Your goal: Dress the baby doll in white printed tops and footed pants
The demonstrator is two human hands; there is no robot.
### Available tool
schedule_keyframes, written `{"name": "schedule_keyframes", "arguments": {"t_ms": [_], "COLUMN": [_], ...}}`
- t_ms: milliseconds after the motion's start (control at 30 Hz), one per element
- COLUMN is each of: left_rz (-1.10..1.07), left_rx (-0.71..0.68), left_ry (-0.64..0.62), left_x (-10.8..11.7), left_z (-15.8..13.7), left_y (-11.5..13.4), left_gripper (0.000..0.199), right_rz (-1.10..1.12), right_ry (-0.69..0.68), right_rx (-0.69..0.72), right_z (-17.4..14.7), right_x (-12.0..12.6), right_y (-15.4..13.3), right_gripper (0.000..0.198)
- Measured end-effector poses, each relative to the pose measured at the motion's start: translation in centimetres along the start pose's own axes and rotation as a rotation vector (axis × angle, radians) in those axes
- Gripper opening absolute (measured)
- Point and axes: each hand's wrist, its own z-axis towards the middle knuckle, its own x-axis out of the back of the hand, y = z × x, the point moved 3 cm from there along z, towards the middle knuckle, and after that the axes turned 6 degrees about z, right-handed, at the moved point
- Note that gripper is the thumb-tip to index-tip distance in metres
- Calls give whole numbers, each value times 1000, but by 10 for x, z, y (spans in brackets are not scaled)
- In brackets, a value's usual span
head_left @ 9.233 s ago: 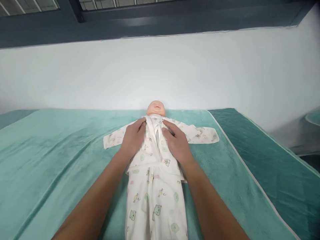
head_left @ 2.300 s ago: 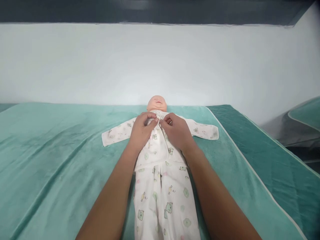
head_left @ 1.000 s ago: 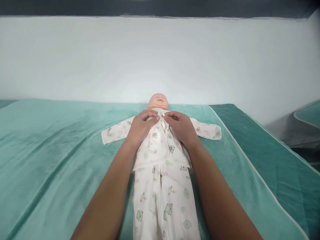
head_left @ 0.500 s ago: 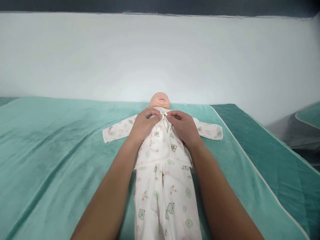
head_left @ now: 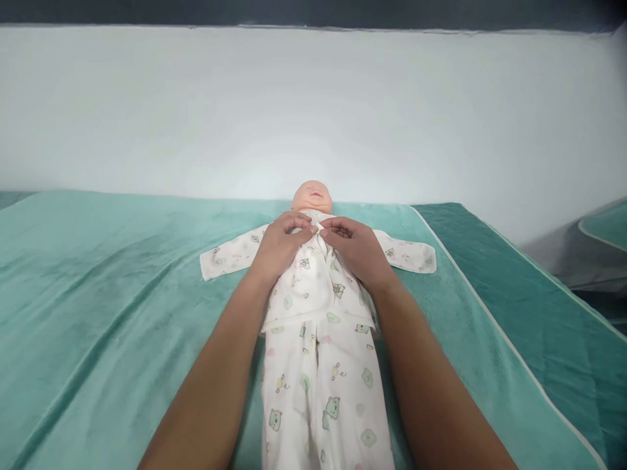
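Note:
A baby doll (head_left: pixel 312 194) lies on its back, head toward the wall. It wears a white baby top (head_left: pixel 308 287) and white trousers (head_left: pixel 326 398), both printed with green bears. The top's sleeves stretch out to either side. My left hand (head_left: pixel 284 241) is closed at the upper chest, thumb and fingers pinching the front edge of the top. Opposite it, my right hand (head_left: pixel 355 245) pinches the other side of the top's front opening. The fingertips of both hands nearly meet below the collar. The fastening between them is too small and covered to make out.
A light green blanket (head_left: pixel 122 313) with folds lies under the doll. To the right a darker green cover (head_left: pixel 529 281) shows beyond the blanket's pale edge. A white wall (head_left: pixel 313 111) rises directly behind the doll's head.
The right hand's fingertips have shifted slightly left, closer to my left hand. The small pale bit of fabric between the fingers is now more covered.

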Motion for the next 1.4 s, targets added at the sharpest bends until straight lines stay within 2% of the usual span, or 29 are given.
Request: {"name": "schedule_keyframes", "arguments": {"t_ms": [200, 433, 700, 900, 1100, 1300, 1400], "left_rz": [36, 30, 18, 26, 0, 31, 56], "left_rx": [11, 45, 175, 233, 181, 36, 52], "left_ry": [-15, -28, -46, -35, -6, 53, 66], "left_x": [1, 1, -1, -3, -2, -2, -3], "left_z": [0, -7, -9, -8, -8, -8, -10], "left_y": [2, 9, 11, 16, 17, 13, 11], "left_gripper": [18, 28, 15, 14, 12, 3, 16], "right_rz": [-97, -227, -353, -308, -164, -168, -101], "right_ry": [-3, 2, -11, -26, -10, 22, 24], "right_rx": [-18, -20, 5, -27, -98, -52, -70], "right_z": [0, -2, -5, -6, -5, -4, -4], "right_x": [-2, -3, -7, -3, 6, 8, 10], "right_y": [-2, -6, -15, -15, -9, -6, -1], "right_gripper": [23, 17, 17, 21, 22, 17, 22]}}
